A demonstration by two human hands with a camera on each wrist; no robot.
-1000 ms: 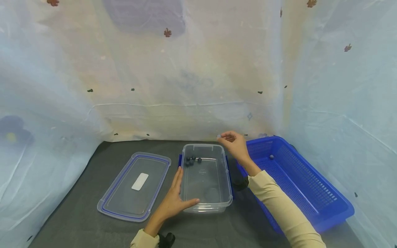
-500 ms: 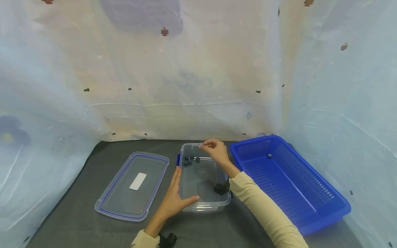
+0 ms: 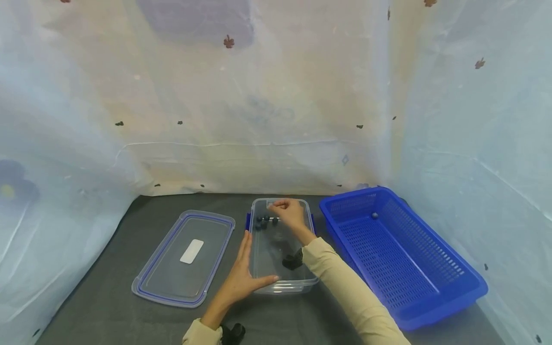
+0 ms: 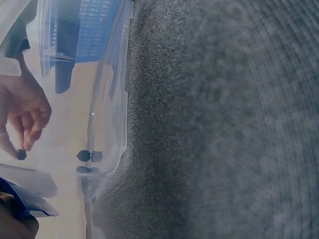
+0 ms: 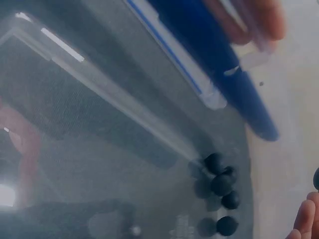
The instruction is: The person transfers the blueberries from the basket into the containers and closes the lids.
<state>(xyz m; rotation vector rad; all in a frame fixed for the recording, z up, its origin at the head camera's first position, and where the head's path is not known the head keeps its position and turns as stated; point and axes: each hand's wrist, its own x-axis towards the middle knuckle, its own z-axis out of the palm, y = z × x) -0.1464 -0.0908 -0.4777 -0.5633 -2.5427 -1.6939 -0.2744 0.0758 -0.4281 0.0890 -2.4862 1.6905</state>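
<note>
Over the far part of a clear plastic container (image 3: 282,254), my right hand (image 3: 290,213) pinches a small dark blueberry (image 4: 21,154) between thumb and fingertips. Inside the container, several blueberries (image 5: 222,184) cluster at the far left corner. My left hand (image 3: 241,278) lies against the container's left side, its fingers straight along the wall near the blue latch (image 5: 219,59) and its thumb at the front rim. Part of the left hand is hidden in the left wrist view.
Left of the container, a clear lid (image 3: 161,273) with a blue seal and white label lies flat on the dark cloth (image 3: 108,302). To the right stands a blue perforated basket (image 3: 401,268) with one blueberry (image 3: 374,215) inside. A patterned sheet (image 3: 276,96) hangs behind.
My right hand has moved left with its blueberry, from beside the basket to above the container's far end. The left hand has stayed at the container's side.
</note>
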